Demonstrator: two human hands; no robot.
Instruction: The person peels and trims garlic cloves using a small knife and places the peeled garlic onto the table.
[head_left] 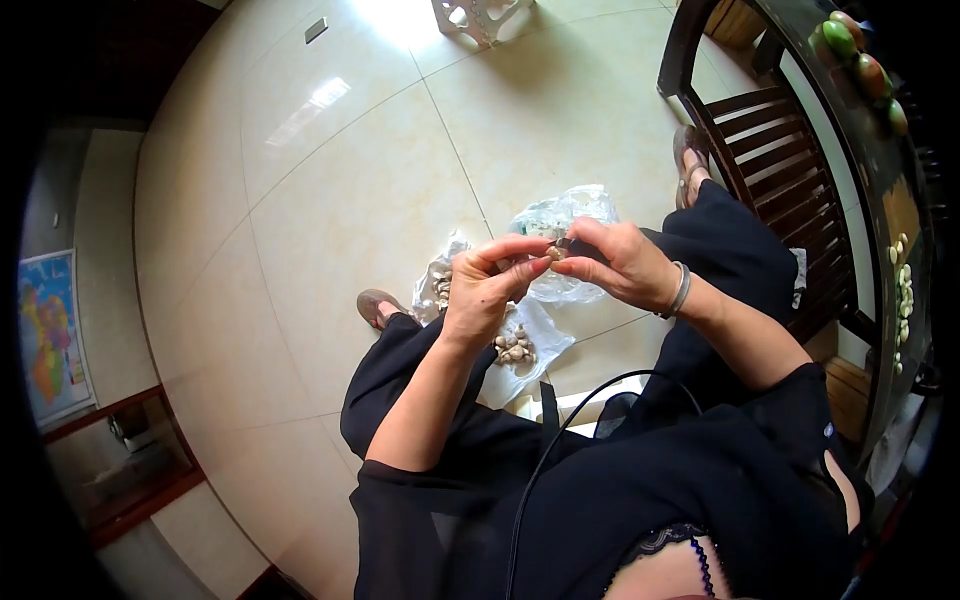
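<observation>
My left hand (490,285) and my right hand (622,265) meet in front of me, above the floor between my knees. Between the fingertips of my left hand is a small pale piece (556,254), too small to name. A short dark object (561,242), maybe a blade, shows at the thumb and forefinger of my right hand, which are pinched on it. Below, on a white plastic bag (545,335), lie several small whitish round pieces (514,348), which look like garlic or small mushrooms. More pale pieces (440,287) show left of my left hand, partly hidden.
A clear plastic bag (575,205) lies on the tiled floor beyond my hands. To the right stands a dark slatted wooden chair (775,140) beside a table edge holding mangoes (872,76) and several pale pieces (904,290). A white stool (482,18) is at the top.
</observation>
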